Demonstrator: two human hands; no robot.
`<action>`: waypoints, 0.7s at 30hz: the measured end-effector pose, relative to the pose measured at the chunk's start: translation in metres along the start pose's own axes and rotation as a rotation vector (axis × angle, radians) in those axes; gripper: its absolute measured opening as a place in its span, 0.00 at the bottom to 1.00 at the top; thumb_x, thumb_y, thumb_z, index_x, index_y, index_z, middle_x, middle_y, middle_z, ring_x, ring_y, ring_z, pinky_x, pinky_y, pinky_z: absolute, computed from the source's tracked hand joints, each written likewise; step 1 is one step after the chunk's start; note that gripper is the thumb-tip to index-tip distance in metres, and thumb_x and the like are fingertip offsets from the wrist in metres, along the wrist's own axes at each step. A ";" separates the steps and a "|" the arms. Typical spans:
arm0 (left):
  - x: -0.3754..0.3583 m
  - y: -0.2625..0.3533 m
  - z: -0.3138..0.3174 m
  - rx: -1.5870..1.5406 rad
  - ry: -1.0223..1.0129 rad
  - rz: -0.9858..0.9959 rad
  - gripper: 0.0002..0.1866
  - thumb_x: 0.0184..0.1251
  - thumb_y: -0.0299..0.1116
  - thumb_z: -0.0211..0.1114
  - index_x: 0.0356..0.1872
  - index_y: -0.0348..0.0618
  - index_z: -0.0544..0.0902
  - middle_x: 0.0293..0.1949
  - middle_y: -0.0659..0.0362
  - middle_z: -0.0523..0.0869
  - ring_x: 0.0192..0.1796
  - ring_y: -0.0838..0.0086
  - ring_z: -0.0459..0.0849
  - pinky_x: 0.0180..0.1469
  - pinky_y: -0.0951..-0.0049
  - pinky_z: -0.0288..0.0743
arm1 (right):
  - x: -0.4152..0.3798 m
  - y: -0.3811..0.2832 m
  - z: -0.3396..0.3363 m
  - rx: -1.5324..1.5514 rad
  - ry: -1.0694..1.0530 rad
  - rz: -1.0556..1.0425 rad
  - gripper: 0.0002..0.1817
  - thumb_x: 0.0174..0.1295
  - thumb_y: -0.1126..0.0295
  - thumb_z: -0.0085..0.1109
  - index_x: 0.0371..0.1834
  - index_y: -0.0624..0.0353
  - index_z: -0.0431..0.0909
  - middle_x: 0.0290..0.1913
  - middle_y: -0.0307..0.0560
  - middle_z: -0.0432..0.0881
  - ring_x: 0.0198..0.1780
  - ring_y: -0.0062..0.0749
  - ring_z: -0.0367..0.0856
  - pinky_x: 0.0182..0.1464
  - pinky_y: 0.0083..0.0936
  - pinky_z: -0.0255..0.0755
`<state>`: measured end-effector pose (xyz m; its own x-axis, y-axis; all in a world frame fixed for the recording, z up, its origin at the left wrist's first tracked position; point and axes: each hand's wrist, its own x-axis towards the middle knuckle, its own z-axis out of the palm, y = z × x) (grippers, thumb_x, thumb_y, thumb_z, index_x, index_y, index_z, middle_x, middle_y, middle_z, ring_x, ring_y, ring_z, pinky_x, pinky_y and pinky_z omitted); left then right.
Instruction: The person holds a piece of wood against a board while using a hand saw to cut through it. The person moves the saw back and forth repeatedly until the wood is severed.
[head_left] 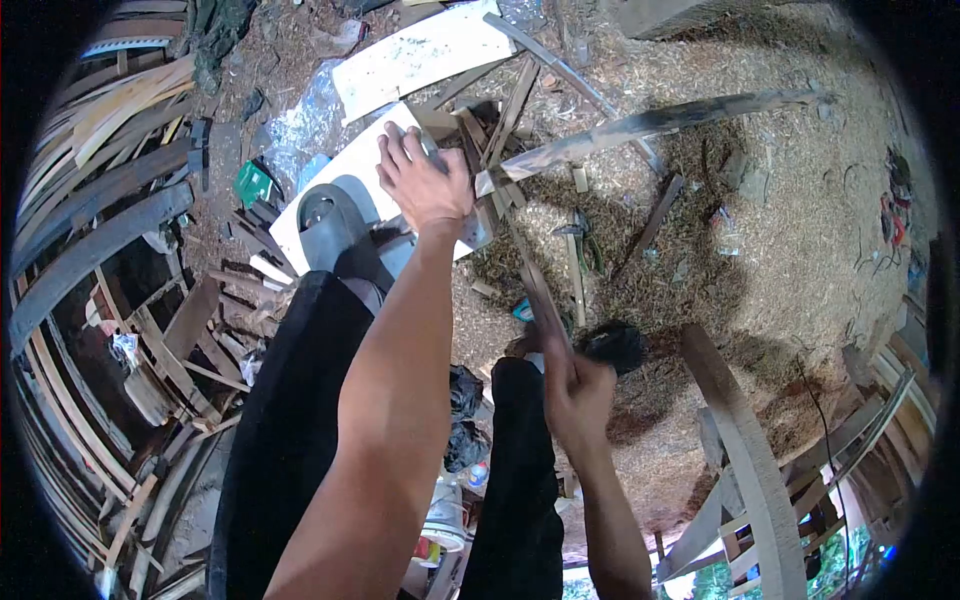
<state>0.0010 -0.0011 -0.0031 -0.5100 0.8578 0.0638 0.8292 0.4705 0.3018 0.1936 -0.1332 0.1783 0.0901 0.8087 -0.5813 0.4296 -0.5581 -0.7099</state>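
My left hand point(425, 185) presses down with fingers spread over a white board point(360, 150) and the end of a wood piece beside it. To the left of that hand, my grey shoe point(335, 225) rests on the same board. Lower and to the right, my right hand point(582, 400) is closed around the near end of a long, narrow tool that looks like a handsaw point(540, 305), seen nearly edge-on. Its thin far end points up toward the wood beside my left hand. A long weathered wood strip point(640, 128) reaches right from there.
Sawdust point(790, 220) and offcuts cover the ground. Pliers point(588, 245) lie right of the saw. Curved planks point(100, 250) are stacked at left. A thick curved beam point(745, 460) stands at lower right. A white bucket point(445, 525) is between my legs.
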 end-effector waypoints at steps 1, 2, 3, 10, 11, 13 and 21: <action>-0.002 -0.004 0.003 0.031 0.046 0.025 0.26 0.59 0.42 0.56 0.57 0.39 0.74 0.71 0.47 0.66 0.75 0.52 0.59 0.73 0.47 0.52 | 0.029 -0.008 0.018 -0.092 -0.037 0.048 0.26 0.70 0.54 0.56 0.23 0.67 0.81 0.18 0.54 0.73 0.25 0.38 0.75 0.26 0.35 0.67; -0.001 -0.004 0.001 0.034 0.049 0.030 0.26 0.59 0.42 0.56 0.57 0.39 0.74 0.71 0.47 0.66 0.75 0.52 0.59 0.73 0.47 0.52 | 0.065 -0.017 0.039 -0.183 -0.077 0.093 0.23 0.68 0.54 0.57 0.24 0.62 0.85 0.25 0.66 0.81 0.28 0.57 0.84 0.30 0.40 0.76; -0.001 -0.003 -0.002 0.007 -0.006 0.003 0.28 0.59 0.43 0.54 0.60 0.38 0.73 0.72 0.46 0.64 0.76 0.52 0.56 0.75 0.47 0.48 | 0.096 -0.023 0.057 -0.139 -0.071 0.001 0.28 0.68 0.47 0.54 0.23 0.62 0.84 0.24 0.69 0.80 0.31 0.61 0.83 0.34 0.45 0.77; 0.001 0.003 -0.009 -0.027 -0.082 -0.031 0.30 0.59 0.43 0.53 0.62 0.36 0.72 0.74 0.46 0.62 0.78 0.53 0.53 0.77 0.46 0.44 | 0.059 -0.028 0.031 -0.149 -0.033 -0.027 0.24 0.68 0.54 0.57 0.25 0.64 0.84 0.23 0.66 0.79 0.29 0.64 0.82 0.32 0.45 0.76; 0.001 0.001 -0.006 -0.015 -0.068 -0.028 0.30 0.59 0.43 0.54 0.61 0.36 0.72 0.74 0.46 0.62 0.78 0.53 0.53 0.76 0.46 0.45 | 0.031 -0.029 0.010 -0.168 -0.093 0.095 0.19 0.69 0.57 0.57 0.32 0.62 0.87 0.22 0.64 0.79 0.28 0.60 0.84 0.30 0.42 0.76; -0.001 -0.002 -0.002 -0.018 -0.047 -0.032 0.30 0.59 0.43 0.54 0.61 0.36 0.72 0.74 0.46 0.63 0.78 0.53 0.53 0.76 0.45 0.45 | -0.020 -0.016 -0.022 -0.049 -0.095 0.089 0.15 0.68 0.61 0.58 0.41 0.63 0.87 0.23 0.63 0.81 0.28 0.53 0.87 0.30 0.41 0.76; 0.002 -0.001 -0.003 -0.019 -0.034 -0.008 0.30 0.59 0.43 0.54 0.61 0.37 0.72 0.74 0.45 0.62 0.77 0.50 0.55 0.75 0.44 0.46 | 0.084 -0.016 0.056 -0.102 -0.001 0.011 0.26 0.67 0.51 0.58 0.24 0.65 0.83 0.20 0.64 0.78 0.23 0.62 0.80 0.27 0.45 0.73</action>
<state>-0.0016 0.0000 -0.0003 -0.5086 0.8605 0.0289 0.8201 0.4740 0.3205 0.1441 -0.0664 0.1182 0.0941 0.8026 -0.5891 0.5180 -0.5447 -0.6595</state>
